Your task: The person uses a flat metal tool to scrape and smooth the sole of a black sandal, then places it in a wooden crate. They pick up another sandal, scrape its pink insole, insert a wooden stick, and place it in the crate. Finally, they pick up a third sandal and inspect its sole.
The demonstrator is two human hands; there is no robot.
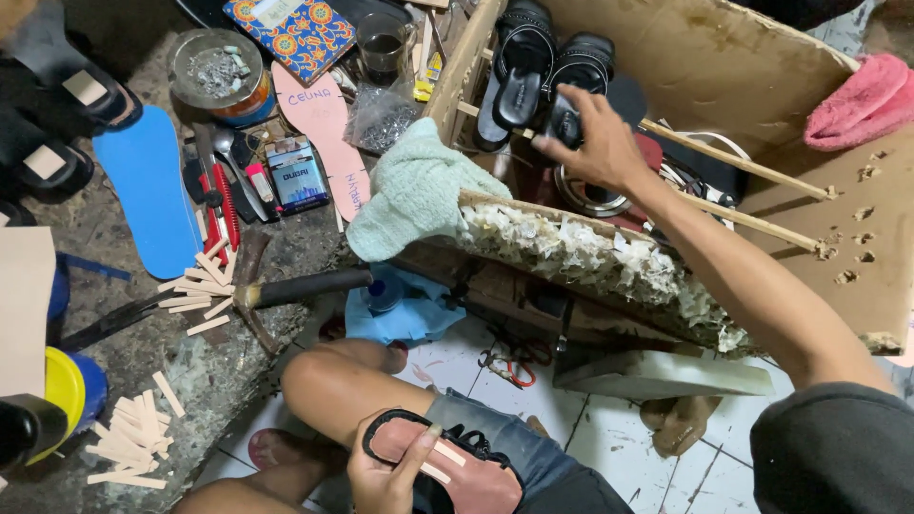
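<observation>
- Sandal, pink-soled with a black strap, rests on the person's lap at the bottom of the view, just below the bent knee; its lower end runs out of the picture, so its full shape cannot be made out.
- Left hand is closed around the sandal's near edge, with one of its fingers stretched flat across the pink insole; the palm is partly cut off by the bottom edge.
- Right hand reaches up and away to a pair of black sandals standing in a cardboard box; its fingers are drawn together at the strap of the nearer one, but whether they pinch it or merely touch it cannot be told, since the fingertips merge with the dark leather.
- What lies deeper in the box, beneath the right hand, is dark and tangled: a round metal shape and some cords, hard to make out.
- A pale green cloth hangs over a board crusted with whitish scraps, which hides much of what lies behind it.
- On the bench at left: a hammer, small wooden strips, a blue insole, a pink insole and a round tin.
- A pink towel is cut off at the upper right edge.
</observation>
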